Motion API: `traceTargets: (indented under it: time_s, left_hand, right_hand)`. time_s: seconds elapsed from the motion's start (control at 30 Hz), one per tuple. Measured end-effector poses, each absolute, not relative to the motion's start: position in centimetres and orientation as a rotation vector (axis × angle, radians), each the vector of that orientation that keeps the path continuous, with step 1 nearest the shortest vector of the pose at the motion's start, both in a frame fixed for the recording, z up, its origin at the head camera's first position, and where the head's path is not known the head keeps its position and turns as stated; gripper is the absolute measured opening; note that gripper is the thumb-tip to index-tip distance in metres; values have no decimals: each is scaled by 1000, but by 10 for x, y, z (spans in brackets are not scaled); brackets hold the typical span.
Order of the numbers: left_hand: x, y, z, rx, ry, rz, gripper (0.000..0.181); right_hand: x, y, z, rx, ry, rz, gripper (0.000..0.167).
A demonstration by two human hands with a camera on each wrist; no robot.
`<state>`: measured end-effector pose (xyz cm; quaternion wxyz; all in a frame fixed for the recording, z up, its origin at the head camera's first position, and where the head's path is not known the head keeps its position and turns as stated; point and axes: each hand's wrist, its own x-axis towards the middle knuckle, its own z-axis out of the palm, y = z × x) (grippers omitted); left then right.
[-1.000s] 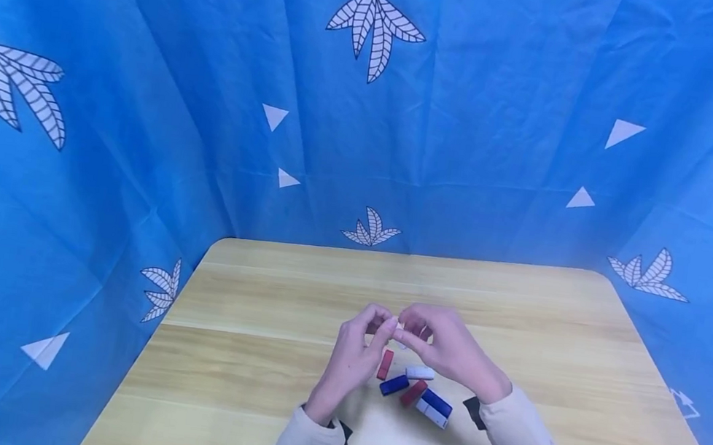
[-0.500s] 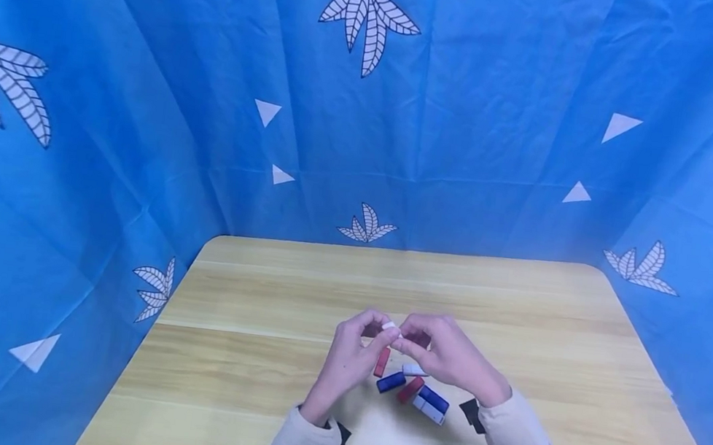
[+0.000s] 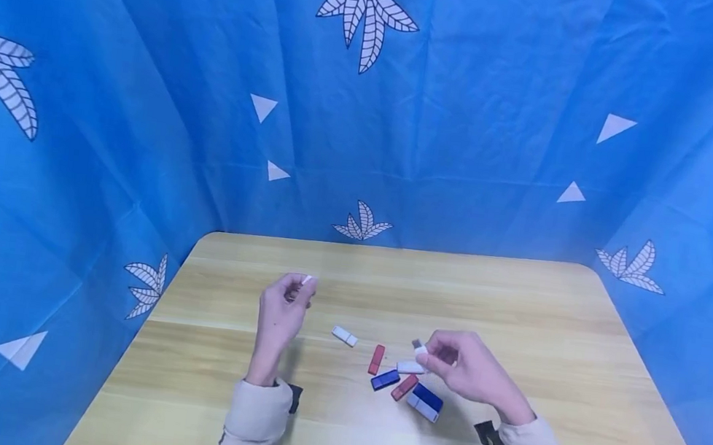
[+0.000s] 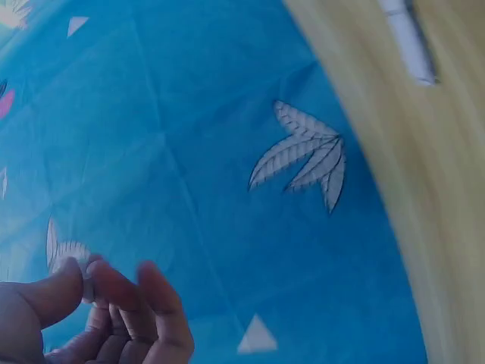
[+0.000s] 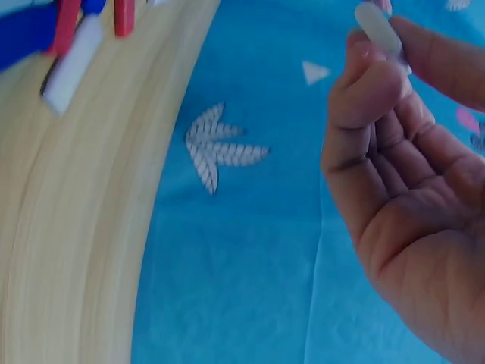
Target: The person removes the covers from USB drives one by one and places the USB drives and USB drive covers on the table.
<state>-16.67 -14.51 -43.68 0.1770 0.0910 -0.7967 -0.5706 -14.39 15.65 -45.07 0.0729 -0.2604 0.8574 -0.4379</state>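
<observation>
My left hand [image 3: 280, 316], at the left over the table, pinches a small white cap [image 3: 306, 280] between thumb and fingers. In the left wrist view only a sliver of the cap [image 4: 89, 289] shows past the fingertips. My right hand [image 3: 470, 368] pinches a white USB flash drive [image 3: 421, 350], its metal plug bare and pointing up-left. The right wrist view shows the drive's rounded white body [image 5: 379, 30] between thumb and forefinger. Just below this hand lies another white flash drive [image 3: 410, 367]. Between the hands rests a capped white flash drive [image 3: 344, 336].
Near the right hand lie a red flash drive [image 3: 377, 359], a blue one [image 3: 385, 380], a second red one [image 3: 404, 387], and a blue one [image 3: 429, 395] against a white one [image 3: 423, 406]. They lie on a wooden table [image 3: 193, 380] before a blue curtain [image 3: 474, 118].
My hands have parted from where they met: the left moved left and away with the cap, the right moved right and nearer with the drive. The capped white drive has come into view.
</observation>
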Motion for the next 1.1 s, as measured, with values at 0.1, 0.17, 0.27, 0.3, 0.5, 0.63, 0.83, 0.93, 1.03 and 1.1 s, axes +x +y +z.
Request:
traceTargets:
  time_s: [0.1, 0.17, 0.27, 0.3, 0.5, 0.63, 0.83, 0.93, 1.03, 1.1]
  left_hand:
    - [-168, -148, -443, 119, -2376, -1581, 23]
    - [-167, -143, -449, 70, -2427, -1556, 27]
    - [-166, -134, -456, 79, -2465, -1481, 27]
    - [-167, -132, -457, 80, -2477, -1447, 27]
    - [-172, -130, -464, -30, -2561, -1245, 32]
    - [-177, -130, -467, -94, -2561, -1193, 32]
    - [-189, -134, -474, -110, -2562, -1238, 30]
    - [-197, -136, -480, -116, -2603, -1245, 28]
    - [-206, -138, -485, -119, -2662, -1208, 29]
    - [-212, -140, -489, -124, -2711, -1168, 30]
  right_hand:
    - [-150, 164, -453, -639, 2656, -1342, 13]
    - [-154, 170, -450, -559, 2688, -1359, 16]
    - [-162, 179, -446, -466, 2722, -1364, 21]
    - [-164, 182, -444, -439, 2735, -1364, 22]
    - [-178, 203, -440, -294, 2826, -1344, 33]
    - [-188, 213, -442, -229, 2858, -1335, 39]
    - [-201, 229, -449, -138, 2853, -1300, 47]
    - [-208, 236, -452, -67, 2838, -1299, 48]
    - [-215, 242, -454, 6, 2820, -1311, 47]
    - [-218, 244, -455, 42, 2804, -1323, 47]
